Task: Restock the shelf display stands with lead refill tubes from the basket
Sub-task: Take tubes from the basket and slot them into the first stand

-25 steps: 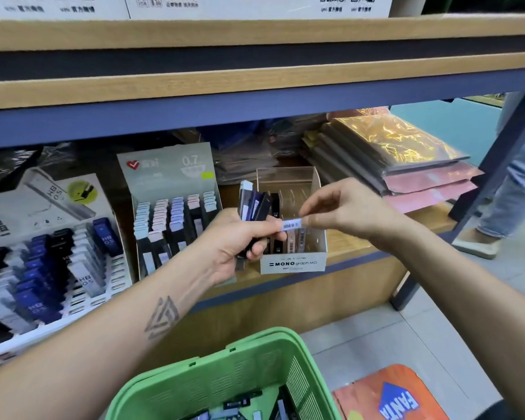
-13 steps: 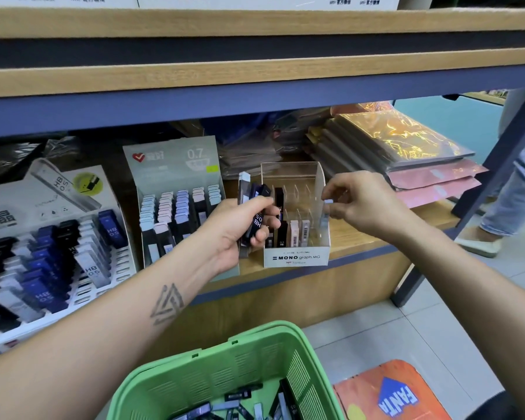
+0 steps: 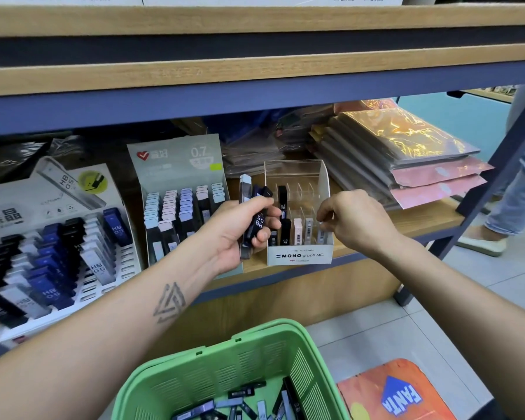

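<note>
Several lead refill tubes (image 3: 256,221), too bunched to count, stand roughly upright in the left hand (image 3: 240,234), whose fingers grip them in front of the shelf's (image 3: 406,221) front edge. The right hand (image 3: 353,221) reaches into the right end of the clear MONO display stand (image 3: 299,256), fingertips curled and pinching at a pale tube (image 3: 322,234) in its front row; the grip itself is partly hidden. About six tubes stand upright in that stand, long axes vertical. Two more stands sit further left along the shelf: a 0.7 stand (image 3: 179,165) and a large HB 0.5 stand (image 3: 55,237), both holding rows of tubes. A green basket (image 3: 225,359) below holds loose tubes lying flat at mixed angles. Wrapped packs (image 3: 406,153) are stacked toward the shelf's right end, above a tiled floor (image 3: 437,328)
</note>
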Motion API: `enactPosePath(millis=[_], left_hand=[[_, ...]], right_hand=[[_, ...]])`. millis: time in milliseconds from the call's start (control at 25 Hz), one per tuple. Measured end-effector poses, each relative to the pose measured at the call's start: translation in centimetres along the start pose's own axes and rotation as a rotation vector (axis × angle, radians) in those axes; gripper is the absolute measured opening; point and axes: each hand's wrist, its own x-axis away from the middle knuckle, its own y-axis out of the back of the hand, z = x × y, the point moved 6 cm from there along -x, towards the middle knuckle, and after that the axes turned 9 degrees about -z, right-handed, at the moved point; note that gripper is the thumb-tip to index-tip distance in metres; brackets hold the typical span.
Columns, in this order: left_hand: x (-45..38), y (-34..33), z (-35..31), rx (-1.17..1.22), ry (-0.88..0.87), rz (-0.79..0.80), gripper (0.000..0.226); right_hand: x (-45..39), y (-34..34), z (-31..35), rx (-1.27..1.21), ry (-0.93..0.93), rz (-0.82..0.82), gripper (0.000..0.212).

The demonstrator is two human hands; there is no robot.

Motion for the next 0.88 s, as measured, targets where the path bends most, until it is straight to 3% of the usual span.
enactPosePath(millis=[200,480,600,720,800,880], left_hand=[[0.3,-0.2,0.2,-0.001,0.054,0.077,0.025],[1.4,-0.4,0.2,-0.005,0.113,0.136,0.036],[2.1,-0.5,-0.1,0.0,0.121,0.185,0.035],[2.8,-0.6,-0.4,-0.006,0.108,0.245,0.028],[3.0,-0.4,-0.5,0.002,0.1,0.251,0.027],[3.2,-0.2,-0.5,0.004,0.102,0.249,0.029]], right_hand=[[0.2,-0.8,0.6,0.242,0.147,-0.049,0.011],[0.4,-0.6,1.3,0.263,0.222,-0.131,0.009],[-0.1,0.8,2.7,-0.224,0.02,-0.115,0.013],[-0.3,-0.3,4.3,-0.987,-0.317,0.159,0.023],[0.0,-1.0,5.4,-1.199,-0.405,0.261,0.018],[0.0,-1.4,6.0,-1.26,-0.444,0.28,0.014]])
